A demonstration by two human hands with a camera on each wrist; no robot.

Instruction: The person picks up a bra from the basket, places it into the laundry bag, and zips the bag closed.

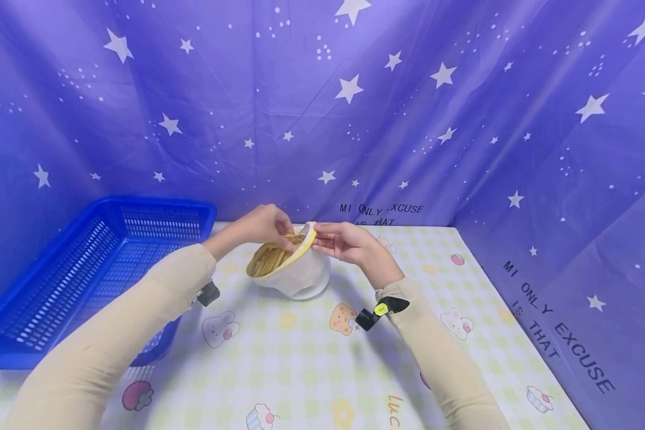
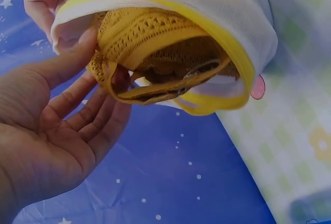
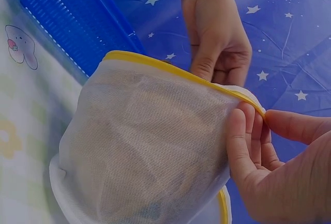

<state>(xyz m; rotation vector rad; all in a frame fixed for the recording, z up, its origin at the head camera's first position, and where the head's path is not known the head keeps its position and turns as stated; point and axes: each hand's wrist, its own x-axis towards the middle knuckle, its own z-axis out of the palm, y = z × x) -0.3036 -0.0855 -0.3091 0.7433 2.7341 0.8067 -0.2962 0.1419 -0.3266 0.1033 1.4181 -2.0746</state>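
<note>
At two o'clock, the right hand (image 1: 341, 242) pinches the yellow-rimmed white mesh bag (image 1: 298, 278), likely keeping it open. At eleven, the left hand (image 1: 266, 226) pinches mustard openwork fabric (image 2: 139, 33) (garment type unclear).

Site: reads as a small curtained-off corner, probably a staged recording booth; the wider building type cannot be told. Evidence: shiny blue-purple fabric sheets (image 1: 301, 89), printed with white stars and black lettering (image 1: 380, 209), hang behind and to the right of a tabletop (image 1: 301, 382) patterned in pale green-and-white checks with cartoon animals. Black boxy devices (image 1: 368, 319) sit at both wrists. Domestic goods: blue perforated plastic basket (image 1: 161, 218), white mesh bag with yellow trim (image 1: 301, 272).
</note>
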